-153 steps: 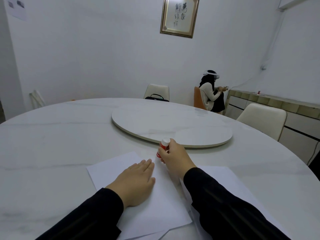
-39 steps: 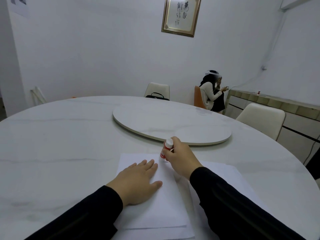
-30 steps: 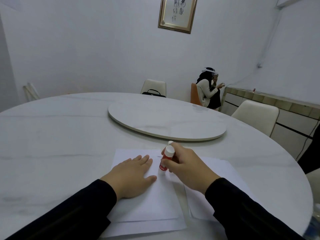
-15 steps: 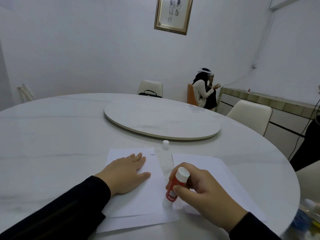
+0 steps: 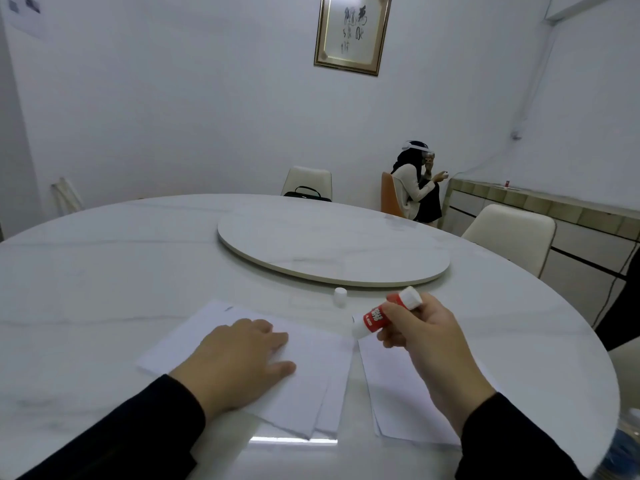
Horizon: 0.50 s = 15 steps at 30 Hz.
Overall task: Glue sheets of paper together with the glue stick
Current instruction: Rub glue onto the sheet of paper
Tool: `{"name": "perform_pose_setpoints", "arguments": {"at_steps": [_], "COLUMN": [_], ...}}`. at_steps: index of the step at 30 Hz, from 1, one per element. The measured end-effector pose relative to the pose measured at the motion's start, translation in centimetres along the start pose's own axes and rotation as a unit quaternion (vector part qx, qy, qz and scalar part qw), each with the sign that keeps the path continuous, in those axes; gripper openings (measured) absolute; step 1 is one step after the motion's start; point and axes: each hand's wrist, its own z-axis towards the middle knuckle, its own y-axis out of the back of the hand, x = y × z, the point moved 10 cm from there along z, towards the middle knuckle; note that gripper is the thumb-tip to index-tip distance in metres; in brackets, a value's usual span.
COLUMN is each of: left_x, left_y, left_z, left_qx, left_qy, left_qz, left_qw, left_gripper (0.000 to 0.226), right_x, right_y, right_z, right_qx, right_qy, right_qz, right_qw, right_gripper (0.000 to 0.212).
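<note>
Glue stick (image 5: 384,314): red-and-white tube, tilted, lifted clear of the paper, its lower white end over the gap between two stacks of white paper sheets. Left stack (image 5: 311,382) and right stack (image 5: 398,407) lie near the round marble table's (image 5: 104,278) near edge; the white cap (image 5: 340,295) stands upright beyond them, before the turntable (image 5: 332,251). White walls, framed calligraphy (image 5: 351,29). Right hand (image 5: 426,344) curled around the tube; left hand (image 5: 239,362) pressed flat, fingers extended, on the left stack.
</note>
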Motion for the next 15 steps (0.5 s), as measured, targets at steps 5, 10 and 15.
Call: {"name": "perform_pose_setpoints", "arguments": {"at_steps": [5, 10, 15], "left_x": [-1.3, -1.4, -1.2], "left_y": [0.7, -2.1, -2.7], "left_z": [0.8, 1.3, 1.8], "left_qx": [-0.061, 0.035, 0.048], "left_qy": [0.006, -0.009, 0.010], "left_qz": [-0.015, -0.063, -0.064], "left_qw": [0.998, 0.997, 0.997], "left_gripper": [0.057, 0.065, 0.066], "right_x": [0.6, 0.3, -1.0], "right_y": [-3.1, -6.3, -8.8], "right_z": [1.8, 3.5, 3.8], "right_qx": [0.023, 0.064, 0.119], "right_qy": [0.042, 0.070, 0.083], "right_qz": [-0.081, -0.178, -0.231], "right_qw": [0.996, 0.980, 0.962], "right_gripper": [0.001, 0.003, 0.003]}}
